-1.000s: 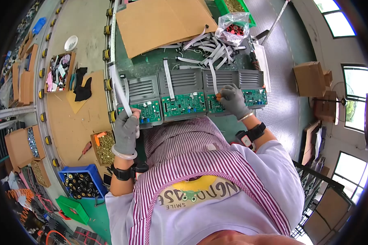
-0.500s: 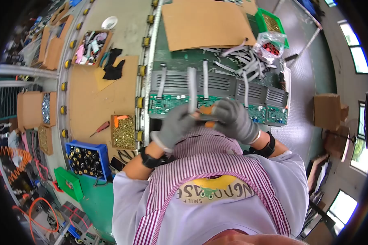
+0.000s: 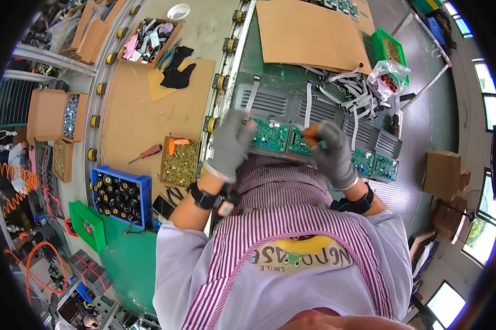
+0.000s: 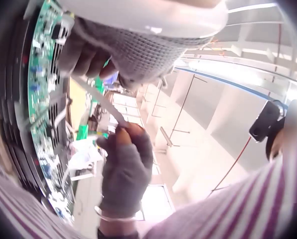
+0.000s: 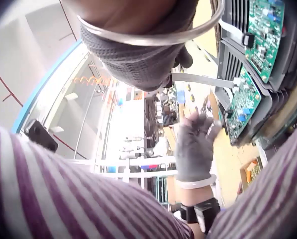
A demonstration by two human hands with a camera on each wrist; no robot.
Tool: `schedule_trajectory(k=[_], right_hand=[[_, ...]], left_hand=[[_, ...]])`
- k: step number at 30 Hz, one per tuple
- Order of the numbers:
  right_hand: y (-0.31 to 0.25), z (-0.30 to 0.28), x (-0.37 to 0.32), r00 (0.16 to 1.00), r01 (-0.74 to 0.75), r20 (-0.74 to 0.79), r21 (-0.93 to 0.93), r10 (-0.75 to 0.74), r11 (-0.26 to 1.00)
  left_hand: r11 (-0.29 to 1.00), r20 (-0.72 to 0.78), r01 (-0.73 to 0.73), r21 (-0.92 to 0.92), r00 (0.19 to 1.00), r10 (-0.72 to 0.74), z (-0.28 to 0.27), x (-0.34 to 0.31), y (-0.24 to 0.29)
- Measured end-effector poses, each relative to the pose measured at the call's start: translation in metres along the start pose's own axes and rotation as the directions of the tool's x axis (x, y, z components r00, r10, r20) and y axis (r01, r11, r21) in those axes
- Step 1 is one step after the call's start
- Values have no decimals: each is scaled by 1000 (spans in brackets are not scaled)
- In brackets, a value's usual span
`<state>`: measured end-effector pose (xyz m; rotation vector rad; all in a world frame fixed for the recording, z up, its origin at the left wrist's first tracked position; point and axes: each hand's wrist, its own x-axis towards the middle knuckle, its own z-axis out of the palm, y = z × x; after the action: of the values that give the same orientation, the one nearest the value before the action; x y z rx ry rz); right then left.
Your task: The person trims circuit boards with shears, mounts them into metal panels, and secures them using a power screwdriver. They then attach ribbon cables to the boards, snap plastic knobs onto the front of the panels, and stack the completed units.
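My right hand (image 3: 334, 159) pinches the end of a flat grey ribbon cable (image 4: 106, 104), which stretches toward the other hand in the left wrist view. In the right wrist view the same cable (image 5: 203, 79) runs from a black connector at the fingers to a green circuit board (image 5: 245, 94). My left hand (image 3: 229, 146), at the left end of the row, shows bent, parted fingers with nothing visible in them (image 5: 196, 149). Between and below the hands, green boards (image 3: 270, 135) lie on grey slotted panels (image 3: 267, 104). Other ribbon cables (image 3: 308, 104) lie across the panels.
Behind the panels lie a pile of loose ribbon cables (image 3: 358, 93), a cardboard sheet (image 3: 308, 36) and a bag of red parts (image 3: 388, 80). Left of the roller rail (image 3: 217, 82) are a box of brass parts (image 3: 181, 165), a screwdriver (image 3: 146, 154) and a blue bin (image 3: 143, 192).
The hands came together before the boards, then moved apart. The cable that stood up from my left fingers is now pinched by the right. The head view has shifted left.
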<state>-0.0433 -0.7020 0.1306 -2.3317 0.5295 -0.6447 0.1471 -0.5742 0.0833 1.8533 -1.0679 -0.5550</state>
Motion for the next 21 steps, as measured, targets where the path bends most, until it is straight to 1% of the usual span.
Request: schedule_trajectory(k=[1,2,3,4,5,6,7,8,10,12,13,14,15,16,17,20,21], right_hand=[[5,-1,-4,990,-94,-91,150,109,984],[10,-1,-10,960,-170,-165,304,228,937],[14,-2,-12,910,-221,-221,454,350,863],[15,-7,-14,876,-266,-220,524,430,809],[14,-12,-16,836,-303,-212,591,507,748],[15,-17,-17,791,-333,-198,654,579,679],[18,-20,-20,795,-285,-236,668,559,687],[21,-24,-23,786,-287,-250,663,566,692],[25,-31,-30,765,-296,-274,654,583,696],[29,-36,-35,732,-275,-340,645,590,713],[29,-39,-38,722,-257,-370,641,585,723],[31,-44,-42,708,-242,-401,636,582,732],[39,-50,-52,698,-257,-407,625,589,737],[45,-57,-59,672,-260,-440,613,596,746],[50,-65,-66,642,-265,-477,597,601,757],[59,-102,-90,537,-315,-587,527,606,789],[66,-114,-100,536,-286,-628,493,564,822]], left_hand=[[985,-159,59,164,987,-32,-1,9,-18],[963,-106,149,223,986,-128,3,15,-45],[931,-59,229,286,973,-221,11,21,-76],[886,-15,302,351,948,-317,11,25,-78],[860,114,369,352,895,-431,14,25,-76],[876,135,385,291,890,-436,16,24,-81],[887,157,402,230,884,-441,21,23,-89],[893,181,417,170,877,-445,24,23,-94],[885,203,466,15,865,-459,21,24,-81],[854,229,497,-154,858,-459,14,22,-64],[865,215,485,-127,865,-454,15,23,-68],[864,208,480,-153,870,-447,16,24,-72],[862,206,475,-178,874,-440,18,23,-77],[858,206,470,-206,878,-431,22,22,-83],[880,191,433,-196,897,-399,24,21,-94],[874,205,459,-161,881,-426,26,21,-103],[843,222,495,-209,864,-452,25,21,-92]])
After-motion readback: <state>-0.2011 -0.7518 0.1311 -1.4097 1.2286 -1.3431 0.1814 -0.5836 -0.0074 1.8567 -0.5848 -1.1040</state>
